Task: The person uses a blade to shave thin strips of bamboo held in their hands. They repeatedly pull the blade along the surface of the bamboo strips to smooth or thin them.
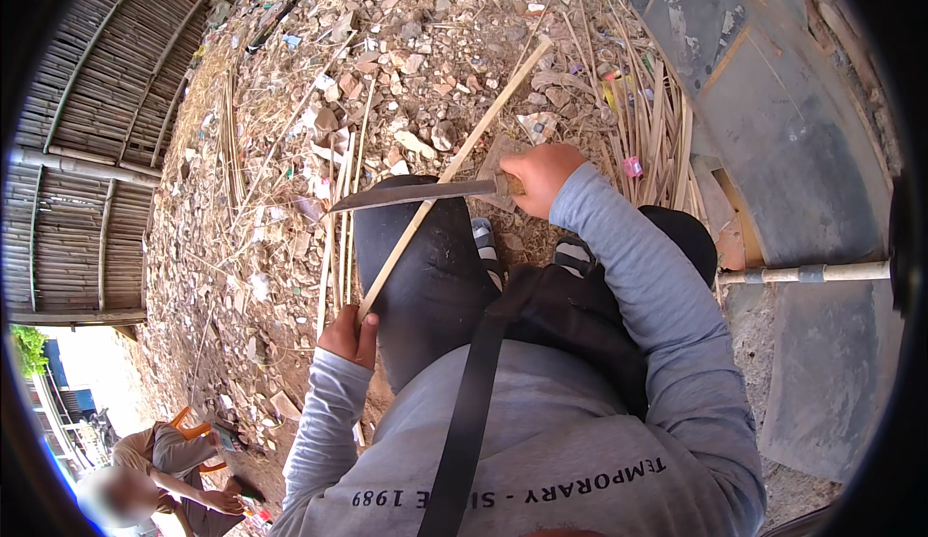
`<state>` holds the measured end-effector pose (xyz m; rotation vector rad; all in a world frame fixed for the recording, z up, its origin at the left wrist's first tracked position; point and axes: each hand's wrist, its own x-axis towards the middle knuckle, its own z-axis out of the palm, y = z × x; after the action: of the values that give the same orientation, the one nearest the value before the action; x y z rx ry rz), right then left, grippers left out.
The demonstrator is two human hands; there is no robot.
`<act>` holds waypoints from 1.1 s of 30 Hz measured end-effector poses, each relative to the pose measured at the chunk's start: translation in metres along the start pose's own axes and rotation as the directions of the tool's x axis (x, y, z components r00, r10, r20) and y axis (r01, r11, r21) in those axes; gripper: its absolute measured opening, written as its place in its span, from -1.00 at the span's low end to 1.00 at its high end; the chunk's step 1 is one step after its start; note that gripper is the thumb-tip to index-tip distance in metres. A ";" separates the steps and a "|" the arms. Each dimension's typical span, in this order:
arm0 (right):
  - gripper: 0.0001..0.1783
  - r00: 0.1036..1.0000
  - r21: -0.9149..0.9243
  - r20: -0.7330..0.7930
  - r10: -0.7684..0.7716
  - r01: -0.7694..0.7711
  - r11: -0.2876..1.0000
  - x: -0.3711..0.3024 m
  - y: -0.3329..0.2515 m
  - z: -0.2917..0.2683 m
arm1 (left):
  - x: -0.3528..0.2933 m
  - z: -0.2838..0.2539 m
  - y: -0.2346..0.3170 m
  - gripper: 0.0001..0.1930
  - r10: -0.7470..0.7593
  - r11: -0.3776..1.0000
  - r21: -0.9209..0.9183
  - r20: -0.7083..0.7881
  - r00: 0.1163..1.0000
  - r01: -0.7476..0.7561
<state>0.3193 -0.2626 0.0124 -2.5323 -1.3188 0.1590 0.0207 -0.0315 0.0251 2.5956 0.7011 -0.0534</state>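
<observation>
My right hand (pixel 543 178) is closed round the handle of a machete (pixel 411 195), whose long dark blade points left over my left thigh. Beneath or against the blade runs a pale bamboo strip (pixel 469 139), slanting from my lap up and away to the right. The near end of this strip sits in my closed left hand (pixel 348 337), beside my left knee. Blade and strip cross above the thigh; whether the edge bites into it I cannot tell.
Several thin strips (pixel 350 184) lie left of my leg, and a bundle of flat strips (pixel 657 136) lies to the right. Rubble (pixel 387 63) covers the ground. Dark panels (pixel 764 121) stand at the right, a bamboo wall (pixel 87 102) at the left. Another person (pixel 174 469) sits lower left.
</observation>
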 end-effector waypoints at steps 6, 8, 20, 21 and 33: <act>-0.69 0.998 0.027 -0.046 0.047 -0.046 0.999 -0.002 0.020 0.001 | 0.002 -0.001 0.000 -0.69 0.038 0.998 0.045 -0.065 0.997 -0.035; -0.65 0.997 0.023 -0.062 0.047 -0.045 0.999 -0.002 0.016 -0.001 | 0.001 -0.002 0.000 -0.68 0.030 0.999 0.045 -0.068 0.997 -0.027; -0.62 0.989 0.060 -0.133 -0.072 0.081 0.995 0.001 0.004 0.013 | -0.004 0.020 -0.019 -0.57 -0.001 0.923 -0.378 0.184 0.983 0.072; -0.62 0.988 0.067 -0.132 -0.074 0.083 0.994 0.001 0.001 0.012 | -0.002 0.020 -0.021 -0.57 -0.003 0.923 -0.378 0.183 0.983 0.073; -0.62 1.000 0.116 0.006 0.030 -0.031 0.993 0.004 0.006 0.003 | 0.000 0.027 -0.023 -0.49 0.028 0.961 -0.277 0.128 0.991 0.009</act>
<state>0.3256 -0.2621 0.0078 -2.4565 -1.2352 0.2409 0.0119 -0.0251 -0.0089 2.3036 0.6014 -0.1125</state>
